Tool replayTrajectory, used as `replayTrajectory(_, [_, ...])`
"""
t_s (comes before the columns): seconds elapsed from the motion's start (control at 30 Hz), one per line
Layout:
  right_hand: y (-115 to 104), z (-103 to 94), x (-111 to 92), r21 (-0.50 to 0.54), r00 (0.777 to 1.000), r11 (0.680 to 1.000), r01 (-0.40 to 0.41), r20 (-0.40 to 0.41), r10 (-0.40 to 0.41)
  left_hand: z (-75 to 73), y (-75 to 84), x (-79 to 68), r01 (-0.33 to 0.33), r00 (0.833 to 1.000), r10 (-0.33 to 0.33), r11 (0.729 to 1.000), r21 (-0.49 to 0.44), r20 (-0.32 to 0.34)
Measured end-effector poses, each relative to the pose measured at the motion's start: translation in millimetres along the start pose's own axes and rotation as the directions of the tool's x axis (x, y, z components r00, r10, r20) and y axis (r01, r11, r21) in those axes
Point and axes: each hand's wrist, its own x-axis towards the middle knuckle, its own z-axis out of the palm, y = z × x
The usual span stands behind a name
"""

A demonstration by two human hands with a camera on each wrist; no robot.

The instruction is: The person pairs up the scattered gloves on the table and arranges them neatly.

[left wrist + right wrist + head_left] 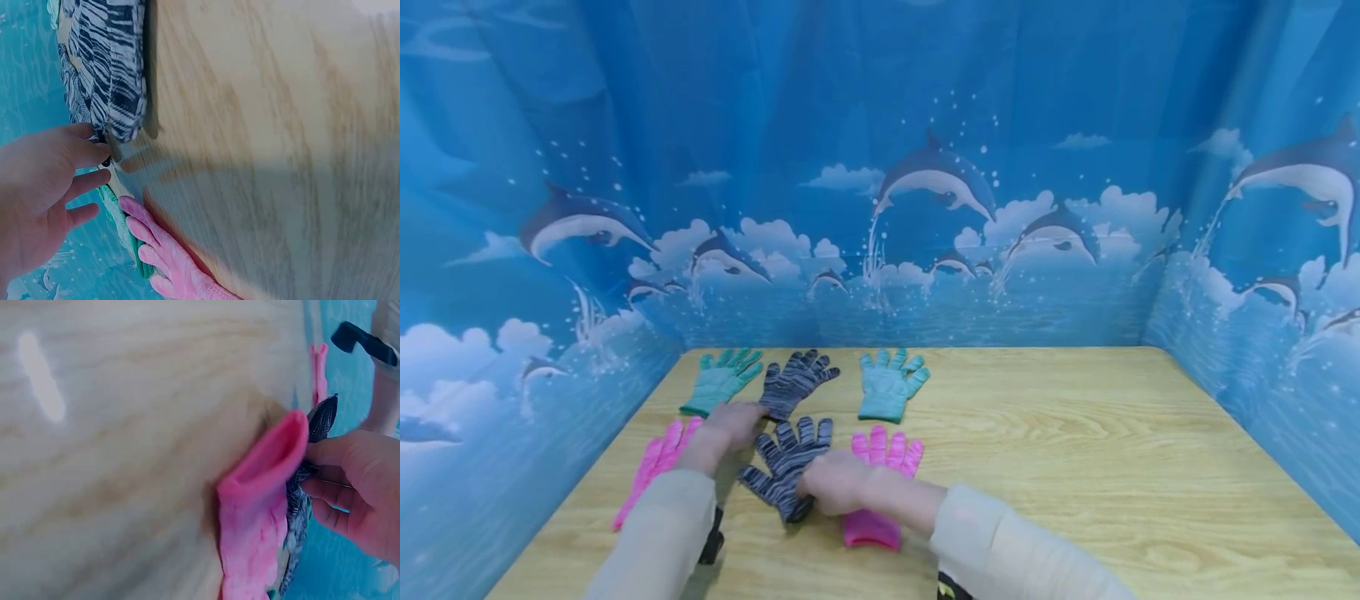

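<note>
Two black-and-grey striped knit gloves lie one behind the other on the table. My left hand (727, 429) pinches the cuff edge of the far striped glove (793, 383), its other fingers loosely spread in the left wrist view. With thumb and fingers, my right hand (838, 483) grips the cuff of the near striped glove (786, 462), whose fingers point away from me. Under my right forearm lies a pink glove (871, 529), partly hidden; its open cuff shows in the right wrist view. Another pink glove (651, 467) is beside my left wrist, partly covered by the arm.
A green glove (721, 382) lies at the table's back left corner. Right of the far striped glove is a light teal glove (886, 387). The wood-grain table (1075, 467) extends to the right, and a blue dolphin-print curtain (820, 108) encloses its back and sides.
</note>
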Motion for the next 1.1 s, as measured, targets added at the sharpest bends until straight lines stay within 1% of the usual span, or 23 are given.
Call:
replayTrajectory(0.17, [17.6,-8.1,-4.3,0.11,0.998,0.993,-0.049,-0.023,0.052,-0.1,-0.8,0.8,-0.027,0.999,0.027,1.0,0.004,-0.04])
replayTrajectory(0.33, [38.5,-22.0,-16.6,0.143,0.99,0.981,-0.134,-0.033,0.14,2.6,-1.0,5.0,-0.056,0.995,0.06,0.997,0.046,-0.085])
replayTrajectory(0.43, [51.8,-30.0,-26.5,0.202,0.981,0.963,-0.176,-0.043,0.188,4.2,-1.5,8.3,-0.057,0.993,0.061,0.997,0.052,-0.097])
replayTrajectory(0.57, [68.7,-37.8,-39.0,0.288,0.972,0.94,-0.185,-0.09,0.219,5.6,-3.0,12.6,-0.047,0.994,0.05,0.998,0.031,-0.097])
replayTrajectory(0.67, [78.9,-42.5,-47.9,0.309,0.964,0.931,-0.194,-0.118,0.24,6.2,-3.6,15.6,-0.052,0.993,0.055,0.998,0.034,-0.1])
replayTrajectory(0.8, [89.9,-48.7,-57.9,0.343,0.945,0.911,-0.228,-0.145,0.291,6.7,-0.6,19.8,-0.079,0.989,0.091,0.992,0.097,-0.12])
replayTrajectory(0.97, [101.4,-56.1,-68.1,0.446,0.913,0.852,-0.274,-0.158,0.377,7.4,6.4,24.5,-0.123,0.978,0.157,0.966,0.227,-0.138])
replayTrajectory(1.03, [105.3,-58.4,-72.2,0.47,0.903,0.833,-0.292,-0.152,0.403,7.8,8.2,25.8,-0.124,0.977,0.163,0.959,0.255,-0.135])
replayTrajectory(1.1, [108.8,-60.4,-76.3,0.475,0.895,0.824,-0.31,-0.148,0.422,7.9,9.2,26.6,-0.12,0.98,0.158,0.955,0.272,-0.124])
